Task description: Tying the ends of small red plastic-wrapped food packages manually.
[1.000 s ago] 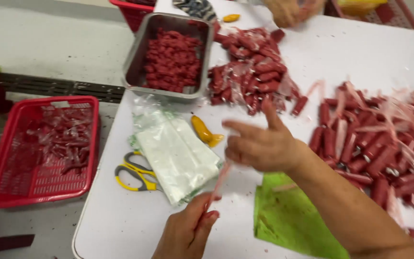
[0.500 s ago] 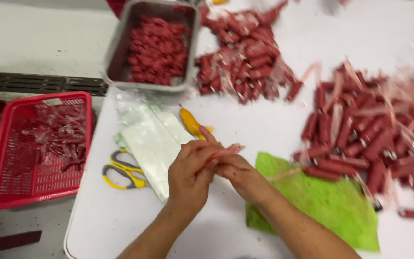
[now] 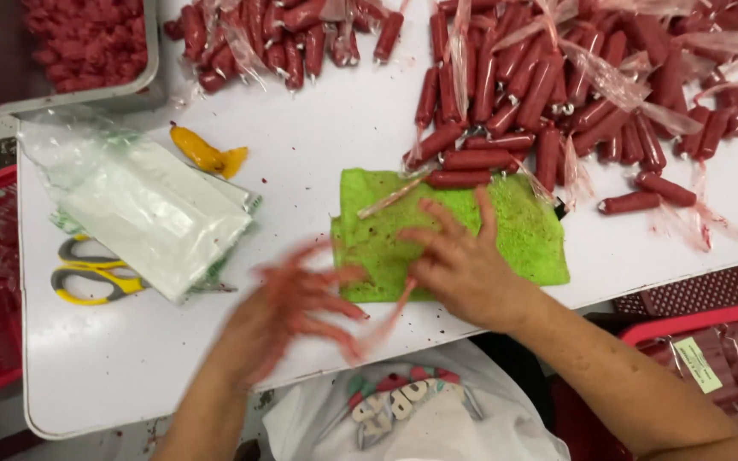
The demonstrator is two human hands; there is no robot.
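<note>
White table (image 3: 318,154): green cloth (image 3: 523,230) under my open right hand (image 3: 463,265). A thin pink strip (image 3: 395,314) runs slantwise between it and my blurred left hand (image 3: 288,312), whose grip I cannot tell.

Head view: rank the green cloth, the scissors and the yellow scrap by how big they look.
1. green cloth, partly under the right hand
2. scissors, part hidden by the plastic bags, so unsure
3. yellow scrap

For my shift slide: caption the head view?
Both hands work over a green cloth beside piled red sausages.
</note>
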